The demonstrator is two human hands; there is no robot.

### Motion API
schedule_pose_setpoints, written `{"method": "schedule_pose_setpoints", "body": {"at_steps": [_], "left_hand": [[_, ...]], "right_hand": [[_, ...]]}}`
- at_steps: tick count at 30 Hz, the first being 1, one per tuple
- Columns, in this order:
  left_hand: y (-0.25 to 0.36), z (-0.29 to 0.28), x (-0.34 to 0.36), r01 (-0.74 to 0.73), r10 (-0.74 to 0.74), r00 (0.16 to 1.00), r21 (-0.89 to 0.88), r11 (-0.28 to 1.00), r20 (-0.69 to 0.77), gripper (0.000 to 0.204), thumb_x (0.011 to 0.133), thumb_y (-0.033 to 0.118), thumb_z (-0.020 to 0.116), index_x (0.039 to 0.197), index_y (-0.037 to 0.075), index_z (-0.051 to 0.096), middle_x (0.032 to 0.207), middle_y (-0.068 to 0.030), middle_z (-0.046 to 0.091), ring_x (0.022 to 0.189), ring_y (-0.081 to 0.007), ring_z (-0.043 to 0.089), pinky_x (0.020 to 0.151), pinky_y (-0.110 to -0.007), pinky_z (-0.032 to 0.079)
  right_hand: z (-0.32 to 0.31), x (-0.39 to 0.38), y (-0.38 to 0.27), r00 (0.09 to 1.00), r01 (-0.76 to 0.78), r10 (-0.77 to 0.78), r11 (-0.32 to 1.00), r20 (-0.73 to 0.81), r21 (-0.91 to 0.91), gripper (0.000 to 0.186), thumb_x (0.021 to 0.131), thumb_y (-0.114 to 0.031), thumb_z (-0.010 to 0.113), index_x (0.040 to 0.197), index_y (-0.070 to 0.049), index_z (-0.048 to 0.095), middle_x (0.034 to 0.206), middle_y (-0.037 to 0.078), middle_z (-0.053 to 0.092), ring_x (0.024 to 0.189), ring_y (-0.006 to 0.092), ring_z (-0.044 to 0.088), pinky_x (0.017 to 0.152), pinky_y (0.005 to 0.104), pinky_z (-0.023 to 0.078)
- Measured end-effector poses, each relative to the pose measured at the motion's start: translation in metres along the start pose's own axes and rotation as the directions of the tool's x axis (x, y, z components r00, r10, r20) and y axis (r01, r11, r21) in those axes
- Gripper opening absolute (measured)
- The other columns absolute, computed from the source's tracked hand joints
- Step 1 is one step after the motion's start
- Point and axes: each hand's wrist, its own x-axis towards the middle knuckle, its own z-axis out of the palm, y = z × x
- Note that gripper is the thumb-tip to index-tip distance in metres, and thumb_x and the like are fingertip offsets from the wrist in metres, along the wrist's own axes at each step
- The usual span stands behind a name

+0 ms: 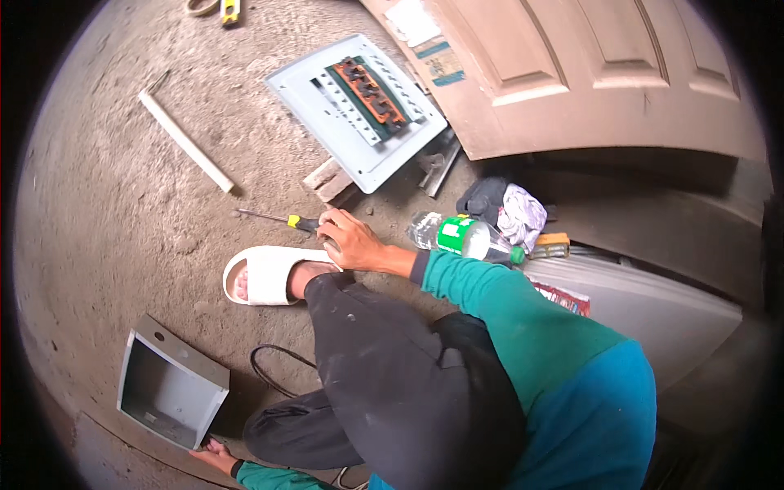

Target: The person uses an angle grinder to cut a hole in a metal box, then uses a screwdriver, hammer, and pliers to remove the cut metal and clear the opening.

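Right hand (349,241) curls closed around screwdriver (304,223); left hand (214,457) pinches edge of metal enclosure (186,356). Keep blade (263,216) clear of foot (242,282).

No wording or number can be clearly read. Pale print is carried by a green label (455,234) wrapped around a clear plastic bottle (495,247). Below and to the right of the bottle, blurred print is borne by a red-and-white packet (563,299), partly covered by a sleeve (482,282). Well above the bottle, a white sheet (412,23) and blue-and-tan stickers (443,65) are seen on a brown panelled door (588,122), their markings too blurred to be made out.
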Motion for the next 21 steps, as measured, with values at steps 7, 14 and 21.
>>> {"method": "schedule_pose_setpoints", "body": {"at_steps": [7, 14, 21], "left_hand": [[0.060, -0.007, 0.032, 0.555, -0.592, 0.785, -0.630, 0.544, 0.182, 0.060, 0.093, 0.035, 0.046, 0.143, 0.008, 0.026, 0.135, -0.0161, 0.038, 0.119, -0.0305, 0.045, 0.097, -0.043, 0.045], [0.065, 0.014, 0.073, 0.762, -0.720, 0.645, -0.290, 0.579, 0.255, 0.042, 0.089, 0.030, 0.049, 0.123, 0.006, 0.044, 0.119, -0.0140, 0.049, 0.102, -0.0302, 0.051, 0.083, -0.042, 0.050], [0.073, 0.023, 0.071, 0.720, -0.648, 0.684, -0.166, 0.674, 0.335, 0.035, 0.088, 0.028, 0.050, 0.115, 0.005, 0.046, 0.111, -0.0130, 0.051, 0.096, -0.0295, 0.052, 0.079, -0.043, 0.051]], "right_hand": [[-0.150, -0.067, -0.072, 0.972, -0.153, 0.205, 0.921, -0.113, 0.359, 0.012, 0.075, 0.000, 0.064, 0.086, 0.001, 0.059, 0.081, 0.010, 0.061, 0.072, 0.0199, 0.062, 0.067, 0.0307, 0.050], [-0.307, -0.187, -0.047, 0.635, -0.367, 0.388, 0.913, -0.668, 0.181, 0.008, 0.081, -0.003, 0.063, 0.088, 0.000, 0.060, 0.081, 0.009, 0.064, 0.072, 0.0136, 0.063, 0.066, 0.0275, 0.050], [-0.322, -0.431, 0.037, 0.247, -0.882, 0.487, 0.471, -0.838, 0.015, 0.017, 0.079, -0.010, 0.064, 0.093, -0.001, 0.062, 0.089, 0.016, 0.067, 0.080, 0.0269, 0.068, 0.069, 0.0347, 0.052]]}}
